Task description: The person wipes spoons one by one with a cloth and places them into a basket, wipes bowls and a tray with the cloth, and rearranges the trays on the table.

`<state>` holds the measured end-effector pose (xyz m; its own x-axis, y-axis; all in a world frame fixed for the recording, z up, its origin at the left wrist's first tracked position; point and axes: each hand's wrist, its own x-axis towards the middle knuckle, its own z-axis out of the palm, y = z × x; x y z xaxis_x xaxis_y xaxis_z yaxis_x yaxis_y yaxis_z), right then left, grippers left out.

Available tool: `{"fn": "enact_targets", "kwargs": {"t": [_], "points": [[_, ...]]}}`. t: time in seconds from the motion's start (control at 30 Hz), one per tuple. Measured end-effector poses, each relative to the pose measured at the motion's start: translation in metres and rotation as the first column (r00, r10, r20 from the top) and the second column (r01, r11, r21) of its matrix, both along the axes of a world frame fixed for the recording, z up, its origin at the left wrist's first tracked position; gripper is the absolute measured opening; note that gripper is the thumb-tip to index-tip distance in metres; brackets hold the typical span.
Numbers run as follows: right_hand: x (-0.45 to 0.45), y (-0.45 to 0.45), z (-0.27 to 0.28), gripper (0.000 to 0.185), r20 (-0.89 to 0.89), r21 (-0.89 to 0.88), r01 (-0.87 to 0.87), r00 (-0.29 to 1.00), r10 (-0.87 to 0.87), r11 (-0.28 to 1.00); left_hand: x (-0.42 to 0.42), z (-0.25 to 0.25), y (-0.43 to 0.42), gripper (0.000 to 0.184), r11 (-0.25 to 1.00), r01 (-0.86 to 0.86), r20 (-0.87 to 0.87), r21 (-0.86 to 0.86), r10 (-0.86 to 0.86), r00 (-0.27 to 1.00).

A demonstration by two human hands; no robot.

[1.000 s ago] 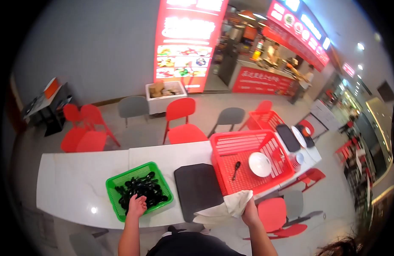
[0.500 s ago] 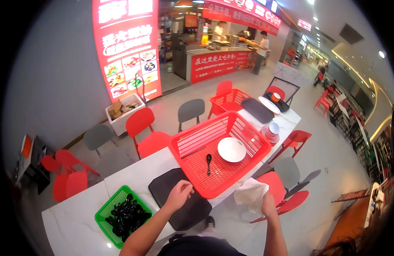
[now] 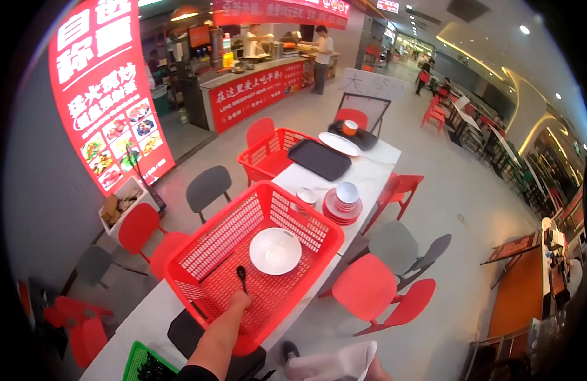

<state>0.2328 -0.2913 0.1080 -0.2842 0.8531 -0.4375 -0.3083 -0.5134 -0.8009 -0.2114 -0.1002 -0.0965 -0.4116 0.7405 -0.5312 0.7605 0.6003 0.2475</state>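
Inside the large red basket (image 3: 319,232), the fingers of my left hand (image 3: 240,300) are closed at the handle end of a black spoon (image 3: 242,274). A white bowl (image 3: 275,251) lies in the same basket, right of the spoon. My right hand (image 3: 377,371) shows only in part at the bottom edge, closed on a white cloth (image 3: 336,364) that hangs beside the table. Below the basket a dark tray (image 3: 185,333) is partly covered by my left arm. The green basket (image 3: 136,356) with black spoons is cut off at the bottom left.
Farther along the white table (image 3: 381,159) are stacked dishes (image 3: 344,203), a dark tray (image 3: 319,159), a white oval plate (image 3: 340,144) and a smaller red basket (image 3: 268,155). Red and grey chairs (image 3: 366,286) flank the table. Two people work at a food counter (image 3: 255,89).
The view has turned right. My left hand has gone from the green basket, over the dark tray, into the red basket to the spoon. My right hand keeps the cloth, now lower in view.
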Motion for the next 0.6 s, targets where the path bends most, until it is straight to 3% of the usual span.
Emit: {"fn": "enact_targets", "kwargs": {"t": [0.1,0.2,0.37,0.43,0.53,0.6], "points": [[0.011,0.017,0.004,0.046,0.008,-0.001,0.014,1.000,-0.014,1.000,0.003,-0.028,0.009,0.043,1.000,-0.019,-0.071,-0.023,0.018,0.997],[0.025,0.033,0.011,0.043,0.012,0.022,0.016,1.000,-0.016,1.000,0.010,-0.027,0.007,0.037,0.977,-0.104,0.090,0.186,0.089,0.992],[0.029,0.072,0.024,0.038,0.017,0.119,-0.038,0.999,0.037,0.992,-0.015,0.004,-0.005,0.034,0.942,-0.048,0.074,0.332,0.025,0.997],[0.020,0.091,0.035,0.039,0.082,0.133,-0.096,0.993,0.086,0.986,-0.033,0.052,-0.019,0.036,0.921,0.005,0.065,0.391,-0.033,0.997],[0.002,0.123,0.057,0.044,0.215,0.117,-0.206,0.960,0.178,0.972,-0.054,0.181,-0.049,0.038,0.902,0.137,0.025,0.409,-0.161,0.987],[-0.020,0.144,0.042,0.049,0.238,0.213,-0.407,0.903,0.357,0.888,-0.049,0.276,-0.067,0.033,0.910,0.166,0.181,0.379,-0.249,0.951]]}}
